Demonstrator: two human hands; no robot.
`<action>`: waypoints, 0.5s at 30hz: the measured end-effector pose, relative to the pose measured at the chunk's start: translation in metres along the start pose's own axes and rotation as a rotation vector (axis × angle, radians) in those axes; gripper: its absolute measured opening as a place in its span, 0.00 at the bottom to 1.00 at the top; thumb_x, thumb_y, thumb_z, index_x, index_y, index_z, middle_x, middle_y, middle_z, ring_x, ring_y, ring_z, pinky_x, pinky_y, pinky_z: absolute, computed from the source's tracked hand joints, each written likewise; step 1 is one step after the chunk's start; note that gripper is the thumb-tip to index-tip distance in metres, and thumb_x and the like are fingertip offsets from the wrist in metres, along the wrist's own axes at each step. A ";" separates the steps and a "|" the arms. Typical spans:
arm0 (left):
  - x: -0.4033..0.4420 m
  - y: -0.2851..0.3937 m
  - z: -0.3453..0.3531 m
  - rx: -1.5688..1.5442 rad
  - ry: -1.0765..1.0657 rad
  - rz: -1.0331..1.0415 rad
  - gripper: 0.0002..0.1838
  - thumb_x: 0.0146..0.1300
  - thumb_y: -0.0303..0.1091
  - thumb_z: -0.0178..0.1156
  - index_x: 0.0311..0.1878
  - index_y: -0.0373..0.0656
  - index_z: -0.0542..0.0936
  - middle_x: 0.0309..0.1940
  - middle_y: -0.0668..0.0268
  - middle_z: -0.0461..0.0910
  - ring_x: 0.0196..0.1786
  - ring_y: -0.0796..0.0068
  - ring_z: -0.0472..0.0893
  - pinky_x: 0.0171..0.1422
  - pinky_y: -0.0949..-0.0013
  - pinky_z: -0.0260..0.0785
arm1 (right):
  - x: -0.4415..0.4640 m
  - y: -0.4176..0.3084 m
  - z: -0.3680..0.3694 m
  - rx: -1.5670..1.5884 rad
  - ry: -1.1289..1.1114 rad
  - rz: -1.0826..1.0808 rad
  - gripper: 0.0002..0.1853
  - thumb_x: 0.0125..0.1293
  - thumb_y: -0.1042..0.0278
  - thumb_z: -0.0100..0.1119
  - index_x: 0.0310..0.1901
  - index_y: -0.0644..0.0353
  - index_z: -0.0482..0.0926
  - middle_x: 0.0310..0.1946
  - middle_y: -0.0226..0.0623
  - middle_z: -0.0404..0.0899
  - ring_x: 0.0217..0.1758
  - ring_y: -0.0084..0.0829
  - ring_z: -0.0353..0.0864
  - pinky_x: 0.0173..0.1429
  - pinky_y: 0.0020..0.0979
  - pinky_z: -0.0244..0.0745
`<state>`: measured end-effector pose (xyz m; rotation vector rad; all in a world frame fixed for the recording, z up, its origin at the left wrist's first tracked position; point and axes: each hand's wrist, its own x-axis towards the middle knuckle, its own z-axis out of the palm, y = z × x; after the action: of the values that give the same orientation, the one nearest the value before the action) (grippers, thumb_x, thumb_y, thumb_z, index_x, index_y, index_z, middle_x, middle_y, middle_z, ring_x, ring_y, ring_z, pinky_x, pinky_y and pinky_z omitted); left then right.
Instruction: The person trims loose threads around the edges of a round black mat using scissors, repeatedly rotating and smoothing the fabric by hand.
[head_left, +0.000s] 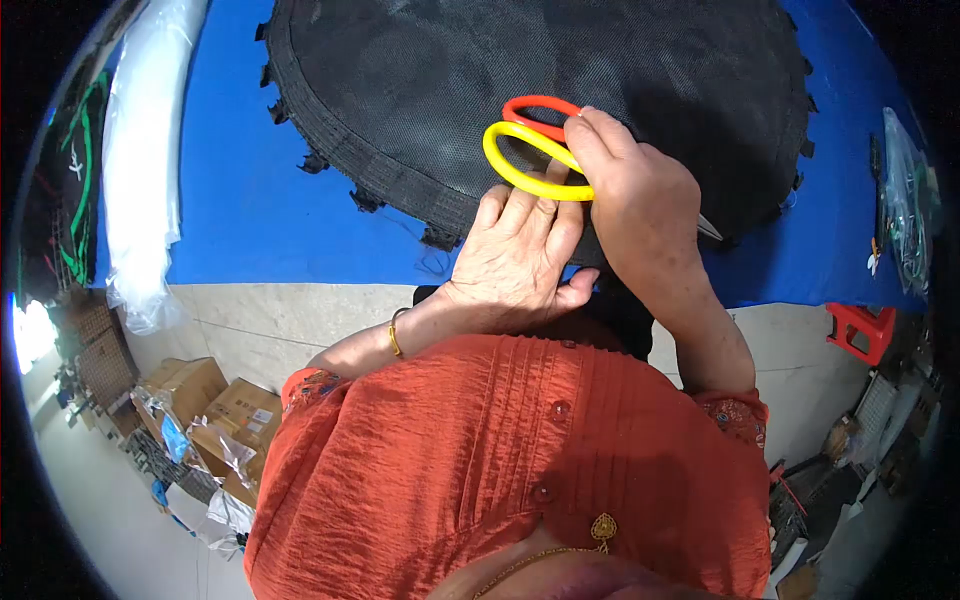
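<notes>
A large round black mesh piece (440,90) with a thick stitched border and small black tabs around its rim lies on the blue table. My right hand (650,195) is closed around scissors (540,190) with one red and one yellow handle loop. Both loops stick out to the left of that hand, and a metal tip shows on its right, near the mesh border; most of the blades are hidden. Flat on the near edge of the mesh rests my left hand (515,245), fingers stretched forward, with fingertips beside and partly beneath the yellow loop.
Clear plastic sheeting (150,150) hangs over the table's left edge. Plastic bags (905,200) lie at the far right of the blue tabletop (270,240). On the floor are a red stool (862,330) at right and cardboard boxes (205,400) at left.
</notes>
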<state>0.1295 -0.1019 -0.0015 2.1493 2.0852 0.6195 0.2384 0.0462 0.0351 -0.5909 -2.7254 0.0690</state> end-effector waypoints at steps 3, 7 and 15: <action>0.000 -0.001 -0.002 -0.027 0.008 0.010 0.44 0.61 0.60 0.69 0.69 0.32 0.76 0.70 0.40 0.75 0.73 0.44 0.73 0.75 0.43 0.63 | -0.001 -0.008 -0.009 -0.027 -0.045 0.018 0.16 0.62 0.64 0.68 0.51 0.55 0.83 0.53 0.34 0.87 0.31 0.33 0.88 0.36 0.35 0.84; 0.000 -0.001 0.000 -0.030 0.024 0.029 0.44 0.61 0.60 0.69 0.67 0.30 0.76 0.70 0.40 0.74 0.72 0.44 0.73 0.74 0.44 0.63 | -0.006 -0.009 -0.006 -0.039 0.010 0.006 0.14 0.62 0.64 0.67 0.50 0.55 0.82 0.47 0.33 0.85 0.31 0.34 0.88 0.35 0.35 0.84; 0.001 -0.001 0.000 -0.018 0.022 0.016 0.41 0.61 0.59 0.69 0.64 0.31 0.77 0.71 0.38 0.73 0.72 0.45 0.73 0.73 0.45 0.64 | 0.015 0.005 0.001 -0.005 0.046 -0.013 0.16 0.61 0.66 0.68 0.51 0.55 0.82 0.41 0.34 0.82 0.30 0.37 0.87 0.33 0.38 0.83</action>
<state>0.1286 -0.1013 -0.0016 2.1610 2.0675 0.6647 0.2277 0.0567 0.0386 -0.5691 -2.6859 0.0446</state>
